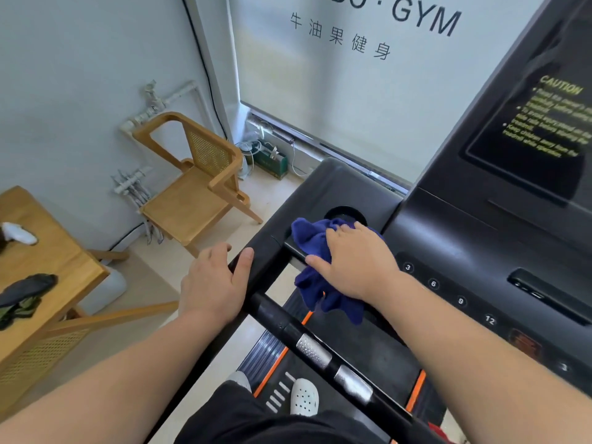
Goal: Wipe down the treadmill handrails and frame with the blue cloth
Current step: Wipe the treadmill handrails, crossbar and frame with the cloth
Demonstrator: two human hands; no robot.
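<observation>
The blue cloth lies bunched on the treadmill frame, just on the person's side of the cup holder. The right hand rests flat on it, fingers laid out and thumb spread, pressing rather than clutching. Cloth spills past the fingertips toward the cup holder and hangs loose under the wrist. Left of the cup holder, the left hand grips the handrail, thumb on top, fingers wrapped over its outer side.
</observation>
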